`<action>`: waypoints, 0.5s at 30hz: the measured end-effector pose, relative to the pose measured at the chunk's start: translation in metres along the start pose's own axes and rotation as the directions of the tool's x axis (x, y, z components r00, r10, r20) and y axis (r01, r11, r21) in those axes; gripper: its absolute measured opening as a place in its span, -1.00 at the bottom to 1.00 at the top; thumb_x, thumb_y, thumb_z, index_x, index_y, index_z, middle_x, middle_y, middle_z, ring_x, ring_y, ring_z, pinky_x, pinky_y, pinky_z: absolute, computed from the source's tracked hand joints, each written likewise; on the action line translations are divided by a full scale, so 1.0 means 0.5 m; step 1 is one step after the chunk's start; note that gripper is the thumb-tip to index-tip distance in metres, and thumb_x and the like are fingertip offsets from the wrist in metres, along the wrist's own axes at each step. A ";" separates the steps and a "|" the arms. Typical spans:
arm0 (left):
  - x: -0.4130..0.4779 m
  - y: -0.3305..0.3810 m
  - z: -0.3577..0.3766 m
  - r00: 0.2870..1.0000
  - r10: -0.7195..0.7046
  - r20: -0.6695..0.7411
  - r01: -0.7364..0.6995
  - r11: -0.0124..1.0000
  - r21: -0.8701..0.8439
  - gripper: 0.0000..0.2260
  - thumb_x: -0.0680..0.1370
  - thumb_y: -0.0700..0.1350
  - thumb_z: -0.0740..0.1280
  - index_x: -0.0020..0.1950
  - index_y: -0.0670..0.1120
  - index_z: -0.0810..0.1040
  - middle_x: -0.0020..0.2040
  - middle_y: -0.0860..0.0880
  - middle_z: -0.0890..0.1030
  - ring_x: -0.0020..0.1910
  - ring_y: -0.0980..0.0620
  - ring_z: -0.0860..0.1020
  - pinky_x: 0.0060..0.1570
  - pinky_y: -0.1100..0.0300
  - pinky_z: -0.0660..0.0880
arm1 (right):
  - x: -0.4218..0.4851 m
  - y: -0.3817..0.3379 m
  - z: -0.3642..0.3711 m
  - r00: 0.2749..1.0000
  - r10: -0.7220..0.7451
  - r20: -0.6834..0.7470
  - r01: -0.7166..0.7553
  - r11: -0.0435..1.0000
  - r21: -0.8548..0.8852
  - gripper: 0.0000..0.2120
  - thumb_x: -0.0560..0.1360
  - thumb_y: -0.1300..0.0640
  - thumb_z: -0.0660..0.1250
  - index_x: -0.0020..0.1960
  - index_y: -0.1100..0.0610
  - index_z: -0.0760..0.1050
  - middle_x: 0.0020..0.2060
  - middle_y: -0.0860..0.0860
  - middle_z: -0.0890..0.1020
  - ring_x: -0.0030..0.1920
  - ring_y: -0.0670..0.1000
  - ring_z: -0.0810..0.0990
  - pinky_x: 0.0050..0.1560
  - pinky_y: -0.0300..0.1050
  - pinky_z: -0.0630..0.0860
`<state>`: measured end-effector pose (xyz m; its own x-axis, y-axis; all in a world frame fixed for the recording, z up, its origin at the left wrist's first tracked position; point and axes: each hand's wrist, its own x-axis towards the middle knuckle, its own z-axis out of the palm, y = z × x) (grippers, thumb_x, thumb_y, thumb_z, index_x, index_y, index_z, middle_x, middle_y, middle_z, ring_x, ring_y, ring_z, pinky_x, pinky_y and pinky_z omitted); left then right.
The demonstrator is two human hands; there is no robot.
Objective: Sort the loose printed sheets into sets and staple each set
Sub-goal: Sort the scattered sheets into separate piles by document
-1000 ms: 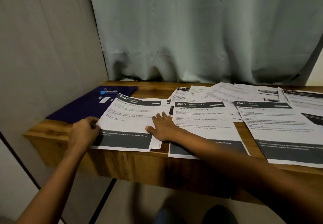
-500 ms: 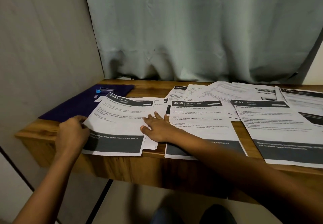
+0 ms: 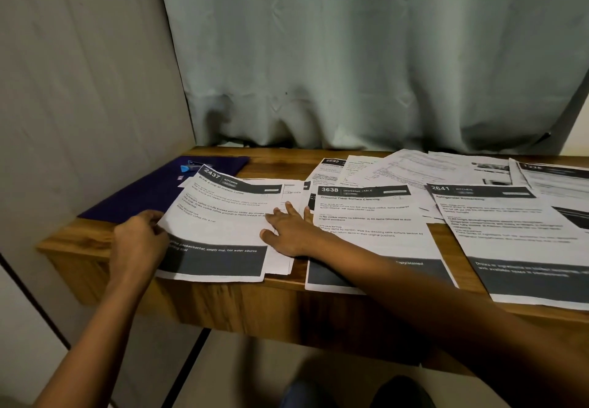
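White 2437 sheet [image 3: 223, 226]: left grip [image 3: 140, 238] pinches its edge, right grip [image 3: 287, 232] open, pressing flat; I'm squaring the set, stapling next.

2641 sheet [image 3: 516, 248] cut off rt edge, txt blurred.

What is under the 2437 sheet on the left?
White sheets poke out right of the 2437 sheet; its far corner overlaps the purple folder. Their print is covered.
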<state>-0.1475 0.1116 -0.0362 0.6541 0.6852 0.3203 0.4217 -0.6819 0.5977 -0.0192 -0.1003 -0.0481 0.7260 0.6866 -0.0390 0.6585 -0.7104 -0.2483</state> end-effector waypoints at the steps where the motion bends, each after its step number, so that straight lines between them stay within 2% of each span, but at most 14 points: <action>1: -0.001 0.003 0.001 1.000 0.010 0.003 -0.010 1.000 -0.017 -0.64 0.53 -0.28 0.30 0.33 -0.15 0.44 0.13 -0.23 0.55 0.05 -0.18 0.55 -0.14 0.00 0.54 | 0.000 0.002 -0.001 1.000 0.007 -0.003 -0.007 1.000 -0.009 -0.44 0.62 -0.13 -0.04 0.54 0.08 0.01 0.54 0.07 0.00 0.52 0.11 -0.21 0.42 0.23 -0.32; 5: 0.002 0.016 0.007 0.998 0.050 0.035 -0.048 0.997 -0.057 -0.65 0.55 -0.26 0.29 0.33 -0.15 0.43 0.17 -0.22 0.54 0.11 -0.16 0.53 -0.16 0.10 0.49 | -0.001 0.011 -0.007 0.998 0.051 -0.020 -0.052 0.996 -0.068 -0.43 0.62 -0.16 -0.06 0.54 0.08 0.03 0.53 0.08 0.03 0.52 0.12 -0.19 0.41 0.24 -0.32; 8: 0.010 0.020 0.019 0.994 0.085 0.071 -0.084 0.996 -0.022 -0.66 0.55 -0.24 0.30 0.33 -0.14 0.44 0.18 -0.20 0.55 0.12 -0.14 0.54 -0.14 0.11 0.47 | -0.003 0.017 -0.011 0.996 0.089 -0.015 -0.090 0.992 -0.088 -0.41 0.61 -0.18 -0.06 0.54 0.10 0.03 0.53 0.08 0.03 0.52 0.11 -0.19 0.42 0.23 -0.32; 15: 0.014 0.008 0.041 0.975 0.175 0.134 -0.194 0.971 0.141 -0.63 0.56 -0.18 0.28 0.38 -0.08 0.42 0.22 -0.18 0.54 0.15 -0.16 0.51 0.00 -0.05 0.54 | -0.010 0.026 -0.012 0.991 0.130 -0.009 -0.130 0.987 -0.097 -0.38 0.60 -0.19 -0.04 0.54 0.11 -0.01 0.54 0.09 -0.01 0.52 0.12 -0.20 0.44 0.23 -0.30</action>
<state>-0.1281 0.1084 -0.0464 0.7961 0.5147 0.3183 0.3711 -0.8307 0.4150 -0.0130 -0.1137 -0.0455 0.8072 0.5870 -0.0620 0.5745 -0.8054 -0.1460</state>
